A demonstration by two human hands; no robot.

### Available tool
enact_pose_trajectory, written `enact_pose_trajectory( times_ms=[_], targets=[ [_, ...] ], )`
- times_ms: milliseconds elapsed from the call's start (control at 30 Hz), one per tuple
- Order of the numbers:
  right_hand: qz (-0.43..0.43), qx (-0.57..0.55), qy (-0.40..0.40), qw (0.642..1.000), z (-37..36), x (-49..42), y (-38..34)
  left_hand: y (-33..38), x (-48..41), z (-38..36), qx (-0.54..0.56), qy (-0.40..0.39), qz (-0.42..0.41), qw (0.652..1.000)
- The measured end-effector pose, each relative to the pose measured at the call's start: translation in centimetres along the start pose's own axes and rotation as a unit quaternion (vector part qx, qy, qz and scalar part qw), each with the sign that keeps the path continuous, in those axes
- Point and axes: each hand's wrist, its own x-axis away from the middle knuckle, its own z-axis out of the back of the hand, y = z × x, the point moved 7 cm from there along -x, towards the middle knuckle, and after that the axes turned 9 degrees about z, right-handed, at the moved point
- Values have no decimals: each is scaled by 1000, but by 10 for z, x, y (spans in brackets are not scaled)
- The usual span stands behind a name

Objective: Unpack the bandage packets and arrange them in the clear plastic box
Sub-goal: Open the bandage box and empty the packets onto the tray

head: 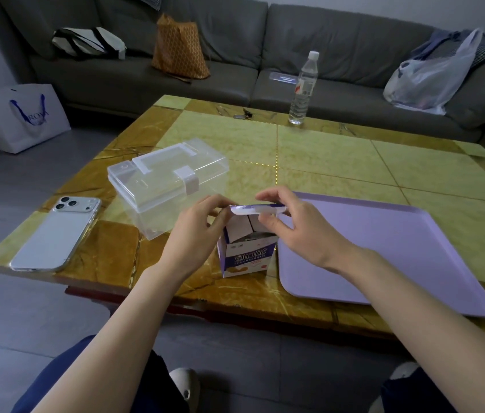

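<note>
Together, left hand (202, 228) and right hand (298, 231) in a pinch on the raised carton flap (257, 208).

My two bare arms reach forward, and my hands nearly meet. My left hand (202, 225) and right hand (295, 231) both pinch the box flap (253, 208) with bent fingers.

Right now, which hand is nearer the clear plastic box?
Left. The left hand pinches the carton flap beside the clear plastic box; the right hand holds its other end, farther away.
</note>
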Motion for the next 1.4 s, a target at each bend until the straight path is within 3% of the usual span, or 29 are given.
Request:
enact_pose_trajectory(
  times_ms=[167, 267, 367, 600, 733, 900, 1100, 1233, 1267, 1400],
  targets=[
    [-36, 63, 110, 991, 10, 9, 13, -2, -10, 4, 18, 56, 10, 998],
    [-83, 108, 45, 990, -4, 8, 21, -10, -13, 5, 39, 88, 63, 993],
    [-77, 122, 35, 989, -7, 1, 20, -6, -12, 5, 1, 104, 48, 993],
    [-59, 103, 86, 989, 7, -8, 13, 3, 3, -17, -81, -54, 28, 995],
    [-87, 128, 124, 980, 16, -6, 25, 7, 6, -16, -62, -69, 7, 996],
    [-13, 329, 93, 940, 16, -14, 9, 3, 4, 0, 72, -18, 74, 994],
    [30, 454, -6, 891, 4, -28, -9, -12, 5, -9, -63, -29, 67, 995],
    [48, 532, -40, 845, 1, -29, -19, -15, 2, -8, -61, -5, 103, 993],
    [52, 523, -50, 849, -2, -29, -20, -15, 2, -9, -52, 0, 110, 993],
    [-5, 376, -95, 922, -8, -32, -6, -23, 2, -11, -3, 21, 182, 983]
  ],
)
